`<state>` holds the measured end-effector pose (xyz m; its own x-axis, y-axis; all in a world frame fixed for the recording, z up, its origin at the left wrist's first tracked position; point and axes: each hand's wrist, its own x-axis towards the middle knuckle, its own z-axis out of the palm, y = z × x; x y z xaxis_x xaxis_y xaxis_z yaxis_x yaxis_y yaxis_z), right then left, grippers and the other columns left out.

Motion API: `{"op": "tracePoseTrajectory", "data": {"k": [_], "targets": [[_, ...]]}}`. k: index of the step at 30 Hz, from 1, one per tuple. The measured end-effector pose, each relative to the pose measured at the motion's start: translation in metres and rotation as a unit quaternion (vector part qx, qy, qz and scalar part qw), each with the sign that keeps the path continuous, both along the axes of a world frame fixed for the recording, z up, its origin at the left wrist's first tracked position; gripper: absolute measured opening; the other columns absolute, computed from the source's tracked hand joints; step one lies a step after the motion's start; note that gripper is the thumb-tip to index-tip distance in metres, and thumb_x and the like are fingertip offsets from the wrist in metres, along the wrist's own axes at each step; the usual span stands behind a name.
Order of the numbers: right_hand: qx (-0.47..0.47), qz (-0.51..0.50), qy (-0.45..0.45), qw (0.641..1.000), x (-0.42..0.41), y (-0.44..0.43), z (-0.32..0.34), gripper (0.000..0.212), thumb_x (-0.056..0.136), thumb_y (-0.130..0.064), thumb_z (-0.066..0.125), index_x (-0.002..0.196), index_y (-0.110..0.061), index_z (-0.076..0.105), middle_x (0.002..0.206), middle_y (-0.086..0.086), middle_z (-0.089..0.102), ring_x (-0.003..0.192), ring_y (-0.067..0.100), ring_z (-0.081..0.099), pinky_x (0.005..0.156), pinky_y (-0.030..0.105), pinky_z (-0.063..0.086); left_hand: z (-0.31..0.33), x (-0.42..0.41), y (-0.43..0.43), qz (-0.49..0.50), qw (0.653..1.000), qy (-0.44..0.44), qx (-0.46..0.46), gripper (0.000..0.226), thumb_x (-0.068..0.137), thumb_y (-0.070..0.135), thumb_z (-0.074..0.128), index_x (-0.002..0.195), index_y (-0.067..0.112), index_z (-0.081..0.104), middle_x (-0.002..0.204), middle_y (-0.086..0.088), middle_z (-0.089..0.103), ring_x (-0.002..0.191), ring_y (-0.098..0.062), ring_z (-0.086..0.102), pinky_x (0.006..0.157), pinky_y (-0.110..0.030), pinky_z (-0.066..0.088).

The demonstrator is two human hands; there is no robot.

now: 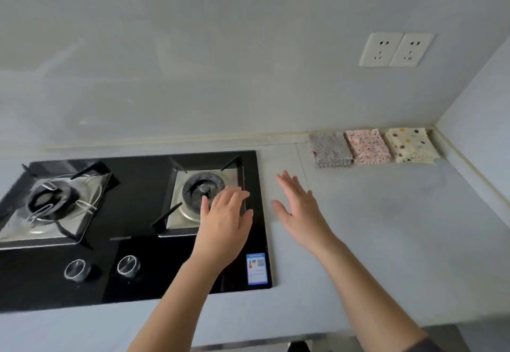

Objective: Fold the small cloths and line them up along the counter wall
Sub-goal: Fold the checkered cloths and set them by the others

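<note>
Both your grips are wide, fingers straight, holding nothing. Your left grip [223, 219] hovers over the stove [143, 247]. Your right grip [298, 208] is over the bare desk [372, 227] beside it.

The three folded cloths lie ahead and to the right of your right grip, well apart from it, so that hand is the nearer one. The grey cloth [329, 149], pink cloth [368, 146] and cream cloth [411, 144] sit edge to edge, and the row's long axis runs along the wall [248, 89] into the corner.

No unfolded cloth shows. Any further one would likely go just left of the grey.

The blue sticker [257, 269] carries a square code. Its print and the stove's front lettering are too small to read.
</note>
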<state>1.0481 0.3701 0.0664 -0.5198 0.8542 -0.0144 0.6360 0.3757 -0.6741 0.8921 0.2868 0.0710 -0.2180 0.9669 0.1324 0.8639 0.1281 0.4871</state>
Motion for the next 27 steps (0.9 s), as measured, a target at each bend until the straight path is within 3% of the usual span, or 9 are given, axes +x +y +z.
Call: {"op": "tracePoseTrajectory", "data": {"k": [7, 10, 13, 16, 27], "targets": [[-0.015, 0.066, -0.005, 0.998, -0.083, -0.129, 0.026, 0.053, 0.099, -0.032, 0.046, 0.148, -0.028, 0.028, 0.159, -0.008, 0.014, 0.147, 0.012, 0.011, 0.119, 0.045, 0.017, 0.017, -0.083, -0.154, 0.078, 0.997, -0.012, 0.022, 0.032, 0.097, 0.028, 0.045, 0.129, 0.024, 0.049, 0.137, 0.008, 0.048, 0.137, -0.014, 0.032, 0.117, -0.045, 0.007], [-0.015, 0.085, -0.010, 0.996, -0.114, -0.155, 0.035, 0.051, 0.099, -0.032, 0.046, 0.147, -0.029, 0.029, 0.158, -0.011, 0.016, 0.145, 0.010, 0.015, 0.116, 0.034, 0.020, 0.024, -0.115, -0.188, 0.113, 0.993, -0.021, 0.035, 0.031, 0.097, 0.025, 0.047, 0.127, 0.021, 0.051, 0.136, 0.007, 0.048, 0.135, -0.015, 0.034, 0.116, -0.045, 0.008], [-0.013, 0.102, -0.019, 0.995, -0.144, -0.169, 0.040, 0.050, 0.099, -0.031, 0.046, 0.147, -0.029, 0.030, 0.157, -0.012, 0.019, 0.144, 0.008, 0.019, 0.112, 0.027, 0.021, 0.024, -0.144, -0.210, 0.147, 0.988, -0.034, 0.043, 0.030, 0.097, 0.023, 0.048, 0.126, 0.020, 0.053, 0.136, 0.006, 0.049, 0.130, -0.018, 0.040, 0.116, -0.046, 0.010], [-0.017, 0.120, -0.033, 0.992, -0.176, -0.174, 0.037, 0.049, 0.099, -0.031, 0.046, 0.146, -0.031, 0.030, 0.156, -0.012, 0.021, 0.143, 0.007, 0.019, 0.114, 0.029, 0.021, 0.017, -0.173, -0.223, 0.164, 0.985, -0.042, 0.039, 0.030, 0.096, 0.023, 0.048, 0.126, 0.022, 0.053, 0.135, 0.007, 0.048, 0.125, -0.018, 0.046, 0.116, -0.047, 0.011], [-0.055, 0.187, -0.050, 0.980, -0.359, -0.170, -0.004, 0.047, 0.099, -0.030, 0.045, 0.145, -0.029, 0.033, 0.153, -0.014, 0.026, 0.140, 0.007, 0.027, 0.113, 0.027, 0.026, -0.012, -0.352, -0.238, 0.211, 0.977, -0.030, -0.010, 0.031, 0.096, 0.023, 0.048, 0.127, 0.022, 0.053, 0.133, 0.007, 0.050, 0.128, -0.017, 0.041, 0.117, -0.044, 0.011]]}}
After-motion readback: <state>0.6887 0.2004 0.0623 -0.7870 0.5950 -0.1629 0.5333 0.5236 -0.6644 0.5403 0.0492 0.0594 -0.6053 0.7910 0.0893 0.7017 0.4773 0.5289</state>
